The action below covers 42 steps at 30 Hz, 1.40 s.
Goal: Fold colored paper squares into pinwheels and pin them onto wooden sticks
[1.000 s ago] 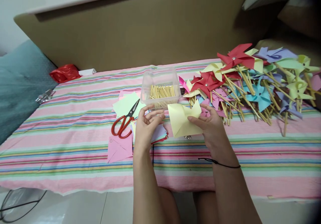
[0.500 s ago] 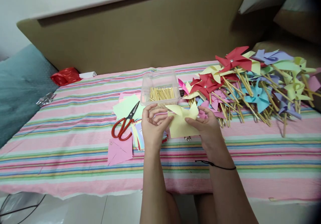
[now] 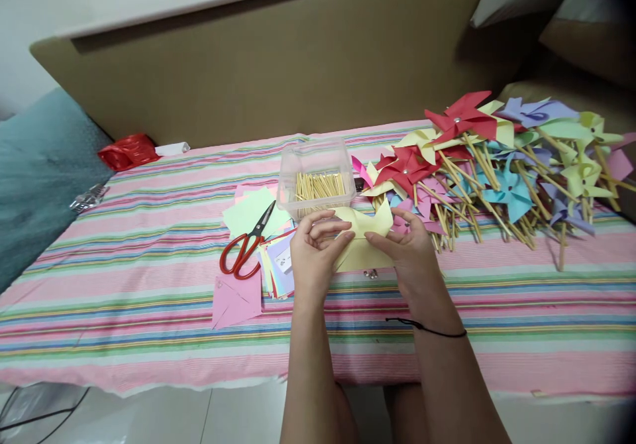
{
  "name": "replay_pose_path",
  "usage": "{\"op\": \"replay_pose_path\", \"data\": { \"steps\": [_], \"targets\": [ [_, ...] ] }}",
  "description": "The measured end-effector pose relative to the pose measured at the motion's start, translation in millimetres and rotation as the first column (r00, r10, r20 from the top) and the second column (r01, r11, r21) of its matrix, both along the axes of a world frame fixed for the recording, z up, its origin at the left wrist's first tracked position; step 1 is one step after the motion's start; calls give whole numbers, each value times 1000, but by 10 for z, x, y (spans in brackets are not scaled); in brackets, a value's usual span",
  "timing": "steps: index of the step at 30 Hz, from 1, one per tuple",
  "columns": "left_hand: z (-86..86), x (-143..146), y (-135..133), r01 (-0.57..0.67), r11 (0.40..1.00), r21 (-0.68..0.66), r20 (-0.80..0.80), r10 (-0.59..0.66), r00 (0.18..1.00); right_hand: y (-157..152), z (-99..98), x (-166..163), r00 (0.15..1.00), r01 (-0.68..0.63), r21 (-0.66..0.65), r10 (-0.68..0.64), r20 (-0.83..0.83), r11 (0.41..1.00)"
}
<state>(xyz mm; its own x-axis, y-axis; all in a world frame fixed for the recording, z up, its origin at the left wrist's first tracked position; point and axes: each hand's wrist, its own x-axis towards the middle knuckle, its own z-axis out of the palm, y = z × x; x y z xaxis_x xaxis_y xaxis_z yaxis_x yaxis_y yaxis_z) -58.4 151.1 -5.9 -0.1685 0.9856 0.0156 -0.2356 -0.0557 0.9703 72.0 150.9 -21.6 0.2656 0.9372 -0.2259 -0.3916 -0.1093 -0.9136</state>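
Between my hands is a pale yellow paper square (image 3: 365, 255), its upper corners curled up and inward. My left hand (image 3: 318, 252) pinches its left side with the thumb on top. On the right side, my right hand (image 3: 408, 248) grips the same paper between thumb and fingers; a thin black cord circles that wrist. Some small metal fasteners (image 3: 370, 274) lie on the cloth just below the paper. Left of my hands, red-handled scissors (image 3: 247, 245) rest on paper sheets, beside a stack of coloured paper squares (image 3: 278, 265). A pink square with diagonal cuts (image 3: 237, 301) lies nearer me.
A clear plastic box (image 3: 315, 172) holds many short wooden sticks (image 3: 322, 187) behind my hands. Finished paper pinwheels (image 3: 509, 189) on sticks are heaped at right. Far left are a red plastic bag (image 3: 129, 152) and a teal cushion (image 3: 44, 172). Striped cloth (image 3: 149, 278) covers the seat.
My left hand has shifted slightly right, its thumb closer to the paper's middle. The paper's upper left corner has curled further down. My right hand keeps its hold.
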Motion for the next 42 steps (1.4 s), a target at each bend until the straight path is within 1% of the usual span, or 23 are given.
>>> {"op": "replay_pose_path", "data": {
  "steps": [3, 6, 11, 15, 18, 20, 22, 24, 26, 27, 28, 31, 33, 37, 42],
  "targets": [
    [-4, 22, 20, -57, 998, -3, -1, 57, 998, -1, -12, -6, 1000, 3, 15, -4, 22, 1000],
    [5, 38, 20, -75, 997, -35, 16, 75, 997, -7, -3, -3, 1000, 2, 24, -3, 29, 1000],
    [16, 58, 1, -43, 991, -129, 51, 50, 997, -23, 34, 10, 999, -24, 42, 23, 22, 999],
    [5, 59, -13, -9, 976, -217, 103, 32, 994, -29, 52, 21, 997, -48, 49, 45, 60, 998],
    [-1, 41, -22, 43, 959, -279, 109, -13, 994, -30, 47, 23, 995, -59, 50, 55, 81, 997],
    [0, 16, -27, 78, 956, -281, 119, -46, 992, -30, 38, 22, 995, -59, 60, 54, 82, 996],
    [6, -18, -32, 117, 964, -240, 157, -81, 984, -27, 27, 20, 996, -49, 67, 44, 72, 997],
    [14, -47, -40, 191, 964, -186, 195, -155, 969, -22, 18, 21, 998, -35, 57, 32, 48, 998],
    [24, -59, -48, 271, 951, -150, 198, -239, 950, -20, 13, 26, 999, -32, 38, 31, 29, 999],
    [29, -56, -51, 283, 948, -146, 184, -255, 949, -21, 13, 29, 999, -43, 32, 42, 26, 999],
    [35, -48, -53, 262, 953, -150, 159, -238, 958, -24, 13, 32, 998, -66, 29, 65, 28, 997],
    [49, -16, -47, 85, 981, -177, 56, -77, 996, -37, 17, 36, 987, -156, 23, 155, 43, 987],
    [54, -4, -38, 16, 984, -180, 9, -14, 1000, -43, 16, 35, 979, -199, 10, 198, 48, 980],
    [46, -10, -25, -9, 986, -166, -21, 6, 1000, -41, 6, 34, 972, -231, 5, 231, 42, 973],
    [28, -17, -17, -29, 989, -146, -32, 25, 999, -42, 2, 42, 970, -235, -6, 234, 63, 972]
  ]
}}
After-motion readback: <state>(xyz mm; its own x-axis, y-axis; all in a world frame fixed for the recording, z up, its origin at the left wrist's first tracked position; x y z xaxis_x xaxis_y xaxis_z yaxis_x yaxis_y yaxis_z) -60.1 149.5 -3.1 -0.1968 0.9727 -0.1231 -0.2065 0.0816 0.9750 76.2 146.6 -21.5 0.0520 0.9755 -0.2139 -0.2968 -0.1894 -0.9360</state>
